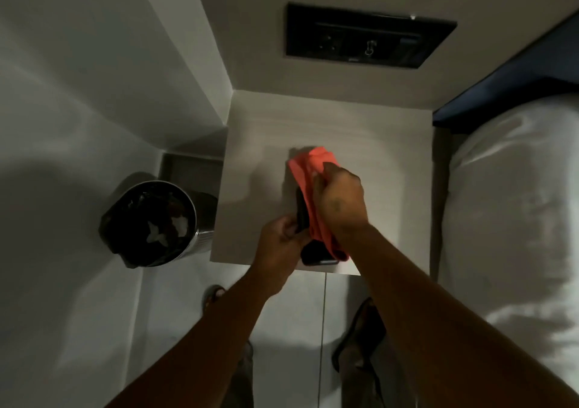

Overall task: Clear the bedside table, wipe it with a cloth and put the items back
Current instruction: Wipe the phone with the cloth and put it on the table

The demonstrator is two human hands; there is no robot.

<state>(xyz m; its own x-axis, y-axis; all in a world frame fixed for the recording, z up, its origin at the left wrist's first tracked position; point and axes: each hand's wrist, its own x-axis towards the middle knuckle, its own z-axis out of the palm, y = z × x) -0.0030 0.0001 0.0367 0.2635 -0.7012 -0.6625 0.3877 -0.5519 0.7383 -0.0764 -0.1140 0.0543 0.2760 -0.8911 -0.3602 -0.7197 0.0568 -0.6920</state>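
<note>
A pale bedside table (pixel 360 144) fills the middle of the head view. Above its front half my right hand (pixel 341 197) is closed on an orange-red cloth (pixel 308 169), which drapes down over a dark, flat, slim object (pixel 313 251). My left hand (pixel 279 244) grips that dark object from the left near the table's front edge. The cloth hides most of the object, so I cannot tell what it is. The two hands sit close together.
A round metal bin (pixel 150 222) with a black liner stands on the floor left of the table. A bed with white bedding (pixel 513 207) lies to the right. A black switch panel (pixel 369 36) is on the wall behind. My feet stand on the light floor below.
</note>
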